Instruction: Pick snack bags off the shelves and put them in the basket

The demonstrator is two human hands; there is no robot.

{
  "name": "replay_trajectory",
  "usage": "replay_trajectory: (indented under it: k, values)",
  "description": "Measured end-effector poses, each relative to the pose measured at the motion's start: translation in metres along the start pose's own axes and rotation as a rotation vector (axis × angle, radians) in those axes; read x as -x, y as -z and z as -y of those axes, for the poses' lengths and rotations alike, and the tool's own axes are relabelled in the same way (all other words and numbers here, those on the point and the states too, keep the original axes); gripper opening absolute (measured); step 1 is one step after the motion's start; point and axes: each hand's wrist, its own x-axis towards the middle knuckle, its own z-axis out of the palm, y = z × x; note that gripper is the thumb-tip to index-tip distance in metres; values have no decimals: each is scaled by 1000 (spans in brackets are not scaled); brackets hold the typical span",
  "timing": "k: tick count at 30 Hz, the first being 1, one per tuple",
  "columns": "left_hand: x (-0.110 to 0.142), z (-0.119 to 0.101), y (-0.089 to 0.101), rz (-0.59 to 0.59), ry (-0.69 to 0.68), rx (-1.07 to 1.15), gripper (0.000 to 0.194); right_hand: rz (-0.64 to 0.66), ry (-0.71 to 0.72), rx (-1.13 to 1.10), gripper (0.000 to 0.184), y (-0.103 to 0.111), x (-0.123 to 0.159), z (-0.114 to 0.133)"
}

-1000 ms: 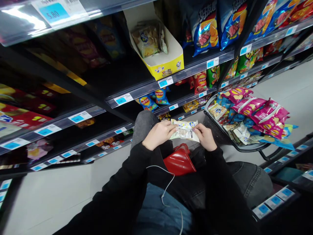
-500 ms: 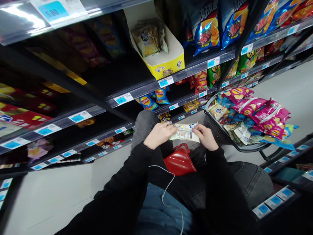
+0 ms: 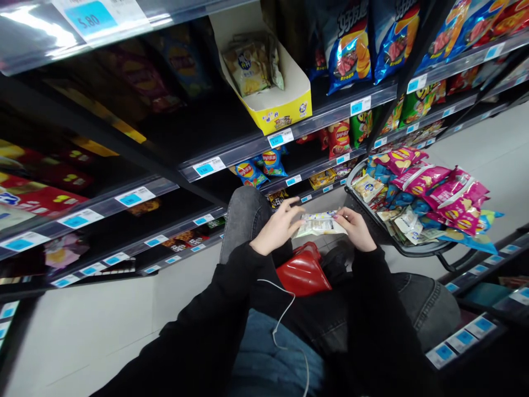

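Observation:
A small pale snack packet (image 3: pixel 319 225) with yellow and blue print lies level above my lap. My right hand (image 3: pixel 356 228) pinches its right end between thumb and fingers. At the packet's left end is my left hand (image 3: pixel 278 226), its fingers spread apart; whether a fingertip still touches the wrapper I cannot tell. Below the packet, between my legs, is a shiny red object (image 3: pixel 303 270), partly hidden by dark clothing. Similar small packets stand in a yellow-fronted display box (image 3: pixel 285 113) on the shelf ahead.
A basket (image 3: pixel 354 196) heaped with pink, blue and pale snack bags stands at my right. Shelves with price tags (image 3: pixel 209 168) run along the front, holding blue chip bags (image 3: pixel 349 49). Another shelf edge (image 3: pixel 463 339) is at lower right. A white cable (image 3: pixel 285 320) hangs over my lap.
My left hand has loosened from the packet's left end and its fingers have spread. My right hand has shifted slightly right with the packet.

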Motion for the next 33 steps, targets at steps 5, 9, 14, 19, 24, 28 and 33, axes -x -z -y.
replay_trajectory:
  k: [5, 9, 14, 19, 24, 28, 33]
  values:
    - [-3, -1, -11, 50, 362, 823, 62, -48, 25, -77, 25, 3, -2, -11]
    - [-3, -3, -11, -23, 468, 794, 73, -20, 34, -86, 19, 8, -2, -11]
    - [-3, 1, -12, -159, 364, 549, 60, 35, -50, -153, 30, 10, -1, -10]
    - [-4, 3, -10, -265, 275, 582, 47, -122, 6, -173, 23, 9, 0, -11]
    - [-2, 2, -6, -235, 267, 586, 32, -50, -25, -315, 44, 7, 3, -9]
    - [-2, 2, -4, -125, 281, 657, 46, -77, -7, -311, 43, 8, 3, -9]
    - [-4, 1, 0, -119, 321, 636, 54, -117, 130, -137, 35, 9, 4, 0]
